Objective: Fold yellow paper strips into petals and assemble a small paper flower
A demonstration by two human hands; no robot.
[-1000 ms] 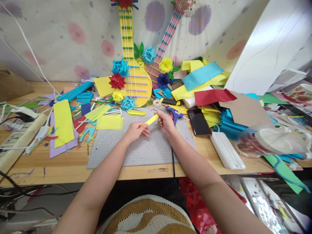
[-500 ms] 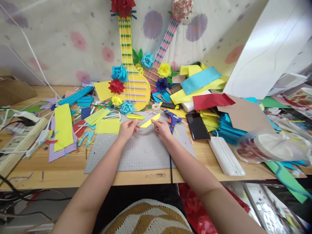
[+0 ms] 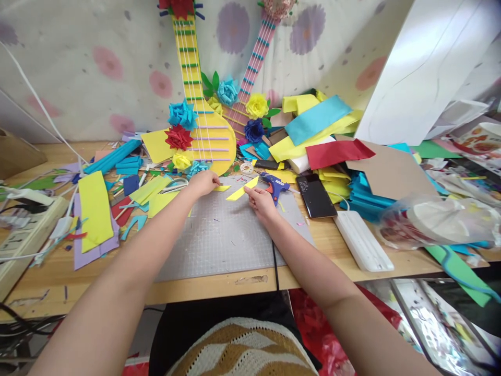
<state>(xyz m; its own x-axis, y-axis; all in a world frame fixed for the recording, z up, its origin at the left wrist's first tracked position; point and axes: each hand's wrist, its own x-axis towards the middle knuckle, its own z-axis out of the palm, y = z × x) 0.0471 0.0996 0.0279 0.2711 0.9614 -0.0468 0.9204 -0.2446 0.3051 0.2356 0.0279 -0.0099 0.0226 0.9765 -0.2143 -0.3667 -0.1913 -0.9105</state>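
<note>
Right hand [image 3: 261, 202] pinches a slanting yellow paper strip [image 3: 238, 192] over the grey gridded mat [image 3: 219, 243]; a slim yellow paper piece [image 3: 224, 188] extends sideways, rightward from the nearer left hand [image 3: 202, 183], whose grip is unclear.

Slanted yellow paper strip [image 3: 239, 191]: pretty matt. Grey gridded rectangular mat [image 3: 230, 245]: matt, plasticky. Black rectangular phone [image 3: 316, 197]: super glossy. Pale brown wooden desk [image 3: 203, 289]: smooth-ish, rough patch [image 3: 251, 280].

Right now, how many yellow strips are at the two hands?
2: one yellow strip in the right hand, another strip at the left hand, partly hidden. More could be behind the fingers.
</note>
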